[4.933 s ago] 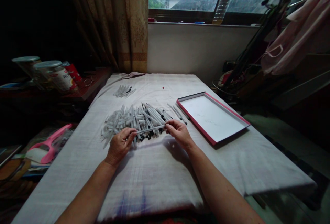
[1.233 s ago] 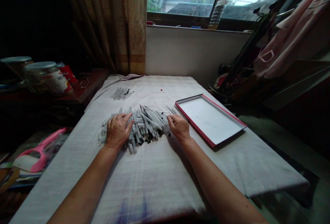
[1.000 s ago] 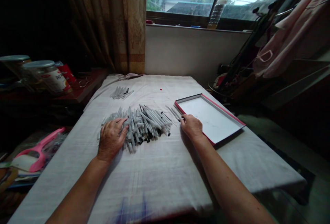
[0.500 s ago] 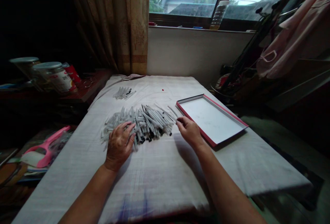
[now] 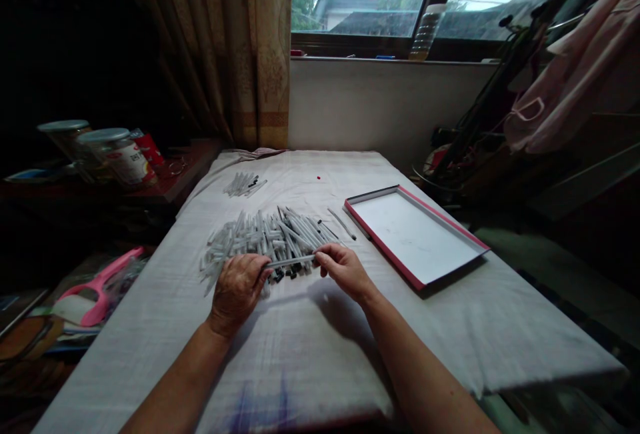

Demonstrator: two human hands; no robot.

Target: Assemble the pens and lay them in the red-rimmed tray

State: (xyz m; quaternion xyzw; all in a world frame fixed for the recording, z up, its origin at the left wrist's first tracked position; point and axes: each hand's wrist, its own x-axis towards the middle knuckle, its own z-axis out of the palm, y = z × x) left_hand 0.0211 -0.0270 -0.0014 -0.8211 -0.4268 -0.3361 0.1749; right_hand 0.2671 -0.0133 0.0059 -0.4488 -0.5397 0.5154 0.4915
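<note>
A heap of grey pens point(image 5: 265, 237) with black tips lies on the cloth-covered table point(image 5: 310, 347). Just in front of it my left hand point(image 5: 239, 291) and my right hand point(image 5: 343, 271) pinch the two ends of one grey pen point(image 5: 293, 261), held level above the cloth. Both hands are closed on it. A single loose pen point(image 5: 342, 223) lies between the heap and a shallow box lid point(image 5: 415, 234) with a red rim and white inside, to the right.
A small bunch of pens point(image 5: 244, 185) and a red speck point(image 5: 318, 178) lie farther back. Jars point(image 5: 113, 154) stand on a dark side table at left, above a pink tool point(image 5: 97, 284). Curtain, window sill with a bottle point(image 5: 425, 33), and clutter at right.
My right hand came back from beside the box lid to the heap. My left hand lifted off the heap. Both now hold one pen between them.
</note>
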